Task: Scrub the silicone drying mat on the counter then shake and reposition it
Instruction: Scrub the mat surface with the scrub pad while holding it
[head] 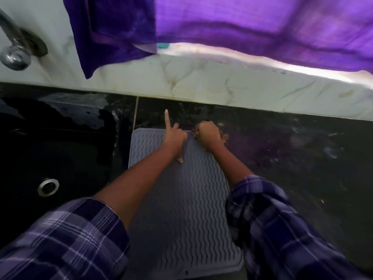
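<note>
A grey silicone drying mat (187,209) with wavy ridges lies flat on the dark counter (292,158), just right of the sink. My left hand (174,136) rests on the mat's far edge with the index finger stretched out and the thumb pressed down on the ridges. My right hand (209,135) is a closed fist at the mat's far right corner, gripping a brownish fibrous scrubber (225,136) whose frayed ends stick out beside the knuckles. Both forearms cross over the mat and hide part of it.
A black sink (50,158) with a metal drain (48,186) sits left of the mat. A chrome tap (14,49) is at the top left. Purple cloths (222,27) hang over a pale marble ledge (222,81) behind the counter.
</note>
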`<state>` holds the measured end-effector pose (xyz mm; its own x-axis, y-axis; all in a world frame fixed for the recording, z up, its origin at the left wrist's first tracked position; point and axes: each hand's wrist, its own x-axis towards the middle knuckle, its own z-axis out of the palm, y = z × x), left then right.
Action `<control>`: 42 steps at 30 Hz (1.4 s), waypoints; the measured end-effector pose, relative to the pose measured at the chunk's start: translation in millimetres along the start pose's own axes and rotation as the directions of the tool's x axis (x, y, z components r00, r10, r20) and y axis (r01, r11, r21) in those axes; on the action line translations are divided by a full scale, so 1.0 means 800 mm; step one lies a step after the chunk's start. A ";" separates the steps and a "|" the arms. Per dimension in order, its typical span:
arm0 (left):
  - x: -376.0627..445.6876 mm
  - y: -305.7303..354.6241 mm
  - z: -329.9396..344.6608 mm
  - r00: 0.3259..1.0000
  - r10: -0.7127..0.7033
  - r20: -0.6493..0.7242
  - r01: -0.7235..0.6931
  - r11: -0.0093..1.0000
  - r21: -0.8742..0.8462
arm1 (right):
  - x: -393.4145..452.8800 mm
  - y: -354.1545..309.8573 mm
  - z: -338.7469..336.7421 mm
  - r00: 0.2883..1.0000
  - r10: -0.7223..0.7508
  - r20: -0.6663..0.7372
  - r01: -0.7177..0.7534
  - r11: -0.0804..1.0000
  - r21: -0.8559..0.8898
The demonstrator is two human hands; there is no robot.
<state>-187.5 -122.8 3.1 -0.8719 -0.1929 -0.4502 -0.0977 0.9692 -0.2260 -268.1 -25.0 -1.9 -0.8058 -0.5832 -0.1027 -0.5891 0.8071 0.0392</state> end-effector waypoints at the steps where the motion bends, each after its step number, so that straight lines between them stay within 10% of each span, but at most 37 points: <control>1: 0.003 -0.002 0.000 1.000 -0.007 0.006 0.007 1.000 -0.016 | -0.004 -0.003 0.008 0.999 0.037 0.003 -0.037 0.999 0.035; 11: -0.007 -0.012 0.001 1.000 -0.015 0.017 0.016 0.995 -0.097 | -0.126 0.006 -0.016 0.936 -0.085 0.342 0.085 0.996 0.016; 16: -0.005 -0.011 -0.001 1.000 -0.027 0.002 0.027 0.995 -0.097 | -0.028 0.013 -0.042 0.997 -0.057 0.050 0.056 0.998 0.011; 29: -0.002 -0.003 0.000 0.998 -0.061 0.030 0.064 0.995 -0.083 | -0.161 0.003 -0.009 0.900 -0.170 0.401 0.085 0.971 0.223; 34: 0.000 -0.003 0.000 0.998 -0.067 0.013 0.067 0.995 -0.073 | -0.042 0.018 -0.021 0.995 0.027 0.092 -0.042 0.985 0.169; 42: 0.002 0.000 0.003 0.996 -0.065 0.056 0.069 0.994 -0.090 | -0.158 0.015 0.012 0.987 0.068 0.146 -0.106 0.956 0.274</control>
<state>-188.0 -123.6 0.2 -0.8353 -0.2634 -0.4826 -0.2009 0.9633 -0.1780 -172.8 59.2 1.6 -0.8265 -0.5073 -0.2440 -0.4611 0.8587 -0.2235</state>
